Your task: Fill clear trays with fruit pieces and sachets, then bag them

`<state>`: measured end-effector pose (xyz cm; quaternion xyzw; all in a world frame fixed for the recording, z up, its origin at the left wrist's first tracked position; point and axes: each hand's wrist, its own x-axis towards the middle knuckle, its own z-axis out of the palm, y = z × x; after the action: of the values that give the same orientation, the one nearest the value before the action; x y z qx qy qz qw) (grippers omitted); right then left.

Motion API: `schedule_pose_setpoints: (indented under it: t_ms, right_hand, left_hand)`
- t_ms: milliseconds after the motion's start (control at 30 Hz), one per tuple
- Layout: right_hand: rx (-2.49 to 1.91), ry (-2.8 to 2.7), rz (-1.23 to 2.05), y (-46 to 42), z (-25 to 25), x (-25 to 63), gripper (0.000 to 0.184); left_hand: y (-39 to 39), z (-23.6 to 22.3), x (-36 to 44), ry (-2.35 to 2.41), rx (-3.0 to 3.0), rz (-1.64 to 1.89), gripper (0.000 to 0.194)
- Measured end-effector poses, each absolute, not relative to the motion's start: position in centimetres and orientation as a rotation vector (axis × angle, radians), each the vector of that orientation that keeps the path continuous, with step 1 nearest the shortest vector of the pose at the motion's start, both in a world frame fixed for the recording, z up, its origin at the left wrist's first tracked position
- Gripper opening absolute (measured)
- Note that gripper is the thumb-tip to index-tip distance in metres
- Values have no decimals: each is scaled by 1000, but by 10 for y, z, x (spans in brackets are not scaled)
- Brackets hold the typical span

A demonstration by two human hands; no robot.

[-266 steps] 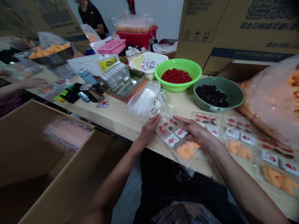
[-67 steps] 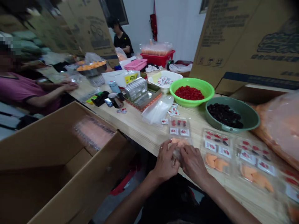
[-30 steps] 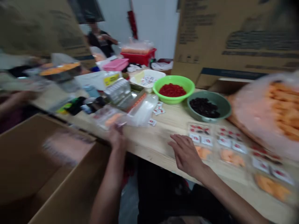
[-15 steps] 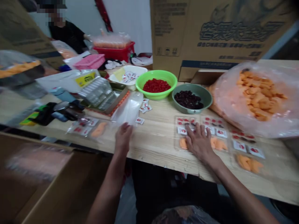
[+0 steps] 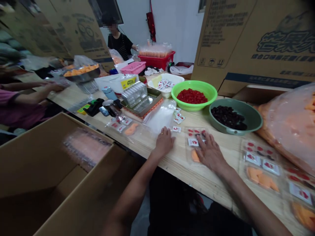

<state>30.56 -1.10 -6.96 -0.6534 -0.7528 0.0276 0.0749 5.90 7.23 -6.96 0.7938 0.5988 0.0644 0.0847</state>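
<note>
Plastic covers a filled tray [image 5: 125, 127] between nine and ten o'clock from the left hand [image 5: 165, 142]; it looks bagged, though I cannot tell whether it is sealed. The left fingers rest lightly bent at the edge of the clear bags [image 5: 161, 117], which spread towards twelve; whether they pinch one I cannot tell. At three, the right hand [image 5: 212, 151] lies with fingers spread over the middle tray [image 5: 189, 149], not closed round it. Past it, towards four, lie a third tray [image 5: 254, 166] and an end tray [image 5: 292, 199]. These three seem filled but unbagged.

Around: the box [image 5: 24, 157] gapes between eight and nine, a co-worker's hand [image 5: 54, 87] is at ten, the tin [image 5: 155, 109] at eleven. Loose sachets [image 5: 179, 117] and the lime bowl [image 5: 194, 107] sit at one, the grey-green bowl [image 5: 233, 131] at two. Just before three, a bulging sack [image 5: 287, 127] crowds the two far trays.
</note>
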Motion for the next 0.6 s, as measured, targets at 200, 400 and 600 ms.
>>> schedule_pose_setpoints:
  t_ms: [200,400,600]
  right_hand:
    - [-2056,-2226,-29,-11,-67,326,55]
    - [-1478,-2698,109,14,-40,264,49]
    - [-1654,-2695,208,95,-40,245,44]
  left_hand:
    - [80,-57,21,1459,2578,42,43]
    - [90,-52,26,1546,2582,31,29]
    - [77,-40,8,1521,2611,24,64]
